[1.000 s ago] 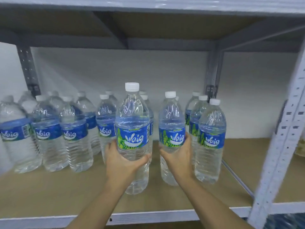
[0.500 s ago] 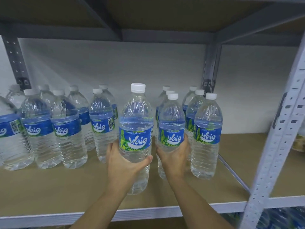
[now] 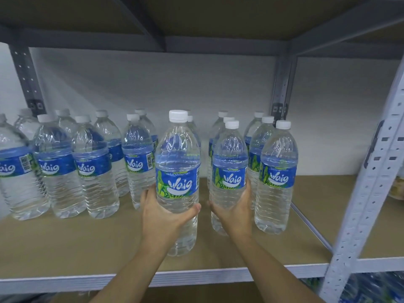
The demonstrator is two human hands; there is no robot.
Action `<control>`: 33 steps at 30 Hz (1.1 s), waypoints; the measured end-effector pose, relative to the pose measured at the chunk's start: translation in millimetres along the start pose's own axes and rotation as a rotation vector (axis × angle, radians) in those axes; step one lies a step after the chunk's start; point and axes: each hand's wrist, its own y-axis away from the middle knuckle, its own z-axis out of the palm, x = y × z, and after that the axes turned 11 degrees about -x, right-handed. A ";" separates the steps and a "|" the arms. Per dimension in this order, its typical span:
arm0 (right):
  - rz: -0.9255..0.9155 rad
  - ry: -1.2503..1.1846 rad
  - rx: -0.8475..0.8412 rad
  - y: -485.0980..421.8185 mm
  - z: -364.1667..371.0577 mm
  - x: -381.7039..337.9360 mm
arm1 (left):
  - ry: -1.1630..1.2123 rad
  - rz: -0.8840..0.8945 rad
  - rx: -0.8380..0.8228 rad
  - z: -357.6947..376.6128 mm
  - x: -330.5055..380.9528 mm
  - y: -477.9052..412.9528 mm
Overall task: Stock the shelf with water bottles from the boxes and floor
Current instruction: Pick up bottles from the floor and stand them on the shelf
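Each of my hands grips one clear water bottle with a blue label and white cap. My left hand (image 3: pixel 162 212) wraps the lower half of the front bottle (image 3: pixel 177 162), which stands upright on the brown shelf board (image 3: pixel 72 241) near its front. My right hand (image 3: pixel 235 212) holds the second bottle (image 3: pixel 229 162) from below the label; it stands upright just right of the first, beside a bottle (image 3: pixel 276 171) at the row's right end. Several more bottles (image 3: pixel 94 162) stand in rows to the left and behind.
A grey perforated upright (image 3: pixel 371 176) rises at the right front. A grey metal rail (image 3: pixel 65 281) edges the shelf front. The shelf above (image 3: pixel 196 16) hangs low overhead. Bare board lies right of the bottles (image 3: pixel 323 204). More packed bottles (image 3: pixel 376 287) show below right.
Both hands have carried their bottles a little deeper onto the shelf. The right-hand bottle now stands closer to the row at the right; the camera has come nearer.
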 end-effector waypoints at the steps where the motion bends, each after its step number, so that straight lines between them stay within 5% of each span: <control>1: 0.056 -0.001 -0.057 3.2 -2.7 5.4 | 0.005 -0.001 -0.003 0.9 -0.2 -1.4; 8: 0.165 0.003 -0.245 17.7 -15.6 34.0 | 0.015 0.026 -0.032 12.9 -7.0 -18.3; 33: 0.135 -0.026 -0.265 18.5 -21.3 35.9 | 0.093 -0.092 -0.211 40.0 -50.1 -50.7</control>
